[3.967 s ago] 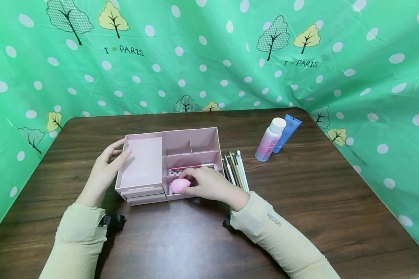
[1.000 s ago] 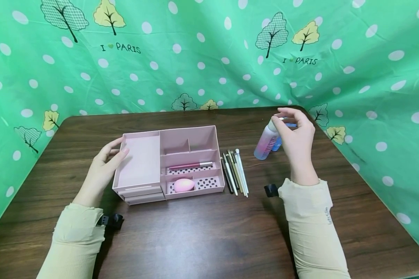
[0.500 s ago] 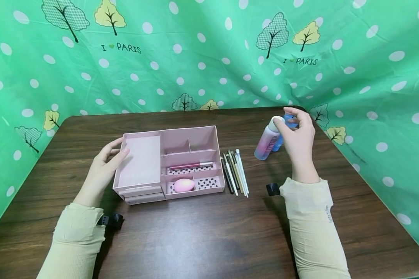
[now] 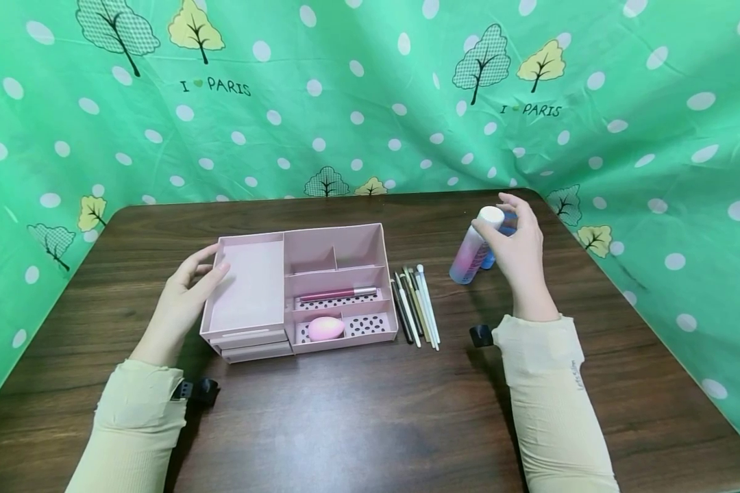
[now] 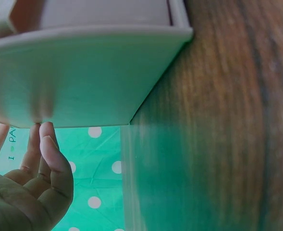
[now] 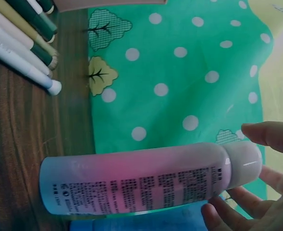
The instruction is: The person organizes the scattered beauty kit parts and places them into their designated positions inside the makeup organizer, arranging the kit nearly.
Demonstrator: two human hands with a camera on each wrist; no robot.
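Note:
My left hand [image 4: 183, 296] rests at the left side of the pink cosmetics organizer [image 4: 247, 284], its fingertips touching the far edge of the side wall in the left wrist view. Around the neck of a pink-and-blue bottle [image 4: 467, 255] with a white cap [image 4: 491, 216] stands my right hand [image 4: 521, 255], loosely bent. In the right wrist view a gap shows between the thumb [image 6: 264, 134] and the cap, and the other fingers lie beyond it. A blue tube [image 6: 146, 220] stands behind the bottle, partly hidden by it and my hand.
The organizer holds a lip gloss tube [image 4: 329, 294] in its middle row and a pink makeup sponge [image 4: 325, 329] at the front. Several makeup brushes [image 4: 418, 308] lie right of it on the brown table [image 4: 345, 424]. A green dotted curtain [image 4: 358, 96] hangs behind.
The right hand has left the sponge in the front compartment and moved right to the bottle. Within the last half second it has shifted slightly left around the neck. The left hand stays put.

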